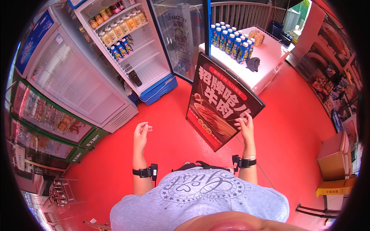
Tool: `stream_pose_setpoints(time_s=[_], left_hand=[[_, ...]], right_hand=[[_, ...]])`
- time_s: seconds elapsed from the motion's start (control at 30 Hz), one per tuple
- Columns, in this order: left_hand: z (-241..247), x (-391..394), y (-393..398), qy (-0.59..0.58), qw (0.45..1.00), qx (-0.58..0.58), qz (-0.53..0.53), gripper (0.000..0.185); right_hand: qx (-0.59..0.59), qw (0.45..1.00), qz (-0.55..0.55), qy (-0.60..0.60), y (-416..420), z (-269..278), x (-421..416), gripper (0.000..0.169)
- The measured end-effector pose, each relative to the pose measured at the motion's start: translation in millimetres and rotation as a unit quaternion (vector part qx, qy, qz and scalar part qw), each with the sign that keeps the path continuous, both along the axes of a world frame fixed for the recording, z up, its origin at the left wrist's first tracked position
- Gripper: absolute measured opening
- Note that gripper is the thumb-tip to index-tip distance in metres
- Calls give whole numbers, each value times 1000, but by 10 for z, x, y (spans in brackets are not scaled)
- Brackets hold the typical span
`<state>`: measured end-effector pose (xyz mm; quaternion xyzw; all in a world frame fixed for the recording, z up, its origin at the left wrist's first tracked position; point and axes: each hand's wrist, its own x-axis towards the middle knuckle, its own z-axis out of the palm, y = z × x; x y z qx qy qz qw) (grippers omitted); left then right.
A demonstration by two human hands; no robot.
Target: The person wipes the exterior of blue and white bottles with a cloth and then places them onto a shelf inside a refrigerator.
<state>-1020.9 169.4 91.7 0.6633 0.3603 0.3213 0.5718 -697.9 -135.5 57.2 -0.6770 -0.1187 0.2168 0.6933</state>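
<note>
My left hand (141,131) is raised over the red floor with loosely bent fingers and nothing in it. My right hand (245,125) hangs near the right edge of a framed poster stand (219,101) with white lettering and a picture of noodles. Its fingers are apart; whether they touch the stand I cannot tell. Ahead, an upright display fridge (150,62) has its glass door (180,40) swung open. Jars (99,18), pale yellow bottles (121,27) and blue bottles (121,47) stand on its shelves; a dark object (135,78) rests low inside.
Behind the poster stand, a white chest freezer (264,68) bears several blue bottles (231,43), some orange-tinted bottles (256,37) and a black cloth (253,64). A closed display fridge (66,69) and green-framed cabinets (52,115) line the left. Cardboard boxes (332,161) stand at right on the red floor (289,121).
</note>
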Motion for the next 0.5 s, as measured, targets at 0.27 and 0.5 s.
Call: stream_pose_setpoints(time_s=[0.27,0.5], left_hand=[[-264,1623,-1726,-25,994,-31,-99,24],[-326,2983,-3309,-65,972,-83,-212,30]], right_hand=[[-54,996,-74,-21,-2284,-167,615,47],[-50,982,-181,-12,-3900,192,1041,46]])
